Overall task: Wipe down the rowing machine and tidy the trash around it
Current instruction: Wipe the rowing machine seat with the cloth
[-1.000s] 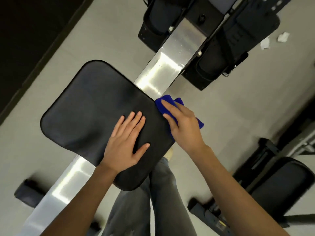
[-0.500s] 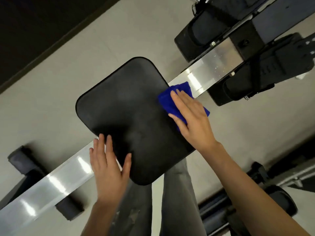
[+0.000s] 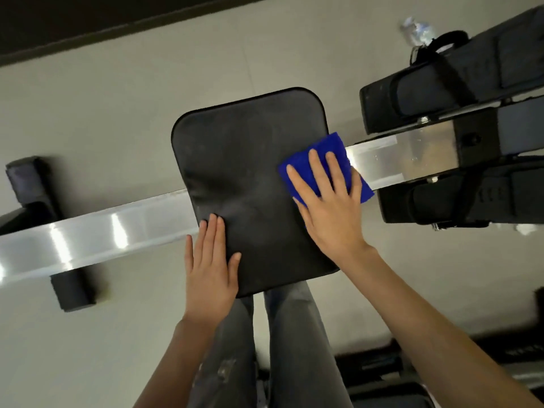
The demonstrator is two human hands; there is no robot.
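One black padded seat of the rowing machine is sitting in the middle of the view, astride a single shiny metal rail that is running out from under the seat to both left and right. One blue cloth is lying over the seat's right edge, partly overhanging the rail there. The right hand is pressing flat on the cloth with fingers straight and slightly spread, gripping nothing. The left hand is resting flat on the seat's near left corner, fingers straight and close together, thumb out across the padding, holding nothing. Right of the seat, two black footrests with straps are flanking the rail, one on either side; small marks on the nearer one are too blurred to read. Far left of the seat, one dark crossbar is poking out on both sides from under the rail. Beyond the footrests, up and right of the seat, one clear plastic bottle is lying blurred on the pale floor, and one white scrap is showing by the nearer footrest. Just below the seat, the person's two legs in grey trousers are standing against it, and dark equipment is lying low to the seat's right.
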